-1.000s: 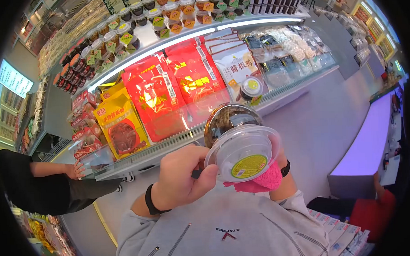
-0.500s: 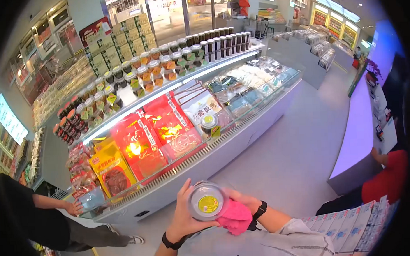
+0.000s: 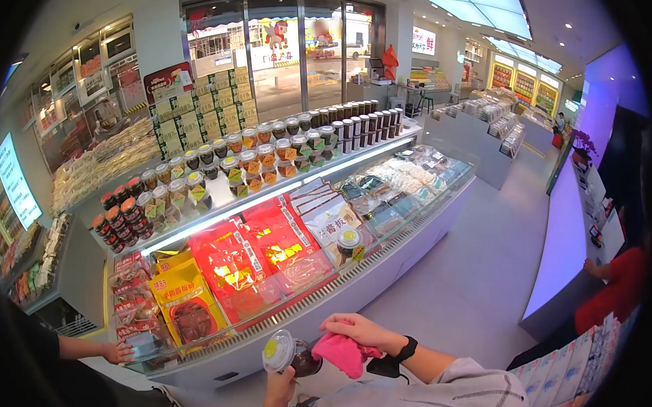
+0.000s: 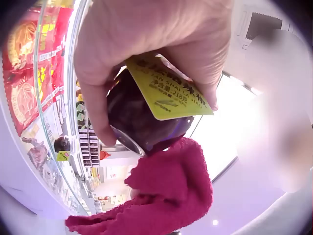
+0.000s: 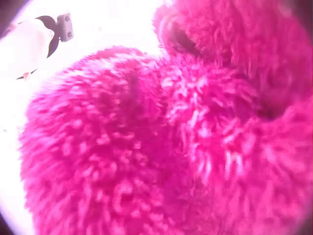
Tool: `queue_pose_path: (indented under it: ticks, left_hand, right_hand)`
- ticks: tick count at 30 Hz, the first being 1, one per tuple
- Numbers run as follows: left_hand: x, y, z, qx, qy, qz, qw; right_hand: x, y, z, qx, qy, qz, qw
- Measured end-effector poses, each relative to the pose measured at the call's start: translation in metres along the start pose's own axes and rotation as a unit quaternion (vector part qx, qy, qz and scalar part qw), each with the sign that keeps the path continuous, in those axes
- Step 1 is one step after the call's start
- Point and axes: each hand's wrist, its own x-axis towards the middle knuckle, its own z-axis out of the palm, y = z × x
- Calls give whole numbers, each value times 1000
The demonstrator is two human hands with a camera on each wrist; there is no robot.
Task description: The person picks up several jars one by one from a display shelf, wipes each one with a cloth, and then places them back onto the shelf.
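Low in the head view, my left hand (image 3: 279,393) grips a round jar (image 3: 304,362) of dark contents, its clear lid (image 3: 276,351) tipped to the left. The left wrist view shows thumb and fingers curled round the jar's sides, a yellow-green label (image 4: 168,95) between them. My right hand (image 3: 371,334) holds a bunched pink cloth (image 3: 337,355) close beside the jar's base. In the left wrist view the cloth (image 4: 171,183) overlaps the jar's lower end. Fluffy pink cloth (image 5: 122,156) fills most of the right wrist view and hides the right fingers there.
A glass-fronted display case (image 3: 407,262) holds red packs (image 3: 224,261) and a yellow pack (image 3: 188,301). A similar lidded jar (image 3: 349,244) stands near its front glass. Rows of jars (image 3: 249,163) line the shelf behind. Another person's hand (image 3: 118,351) rests at the case's left end; a red sleeve (image 3: 620,286) shows right.
The head view has tilted up, so my hands sit lower. The jar's lid has turned from facing me to the left, and my right hand with the cloth has come up beside its base.
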Motion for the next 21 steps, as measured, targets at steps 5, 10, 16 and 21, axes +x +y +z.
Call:
queue_pose_path:
  ticks: [5,10,16,21]
  left_hand:
    - [6,12,-21,18,14,19,1000]
    - [19,44,-25,81,12,63,995]
    - [20,63,-42,74,39,57,995]
    - [35,80,-63,56,79,68,993]
  right_hand:
    - [40,9,65,43,132,-171,975]
    - [76,51,106,-249,227,-334,880]
    - [92,57,125,-249,273,-336,866]
    - [91,51,160,-310,262,-377,832]
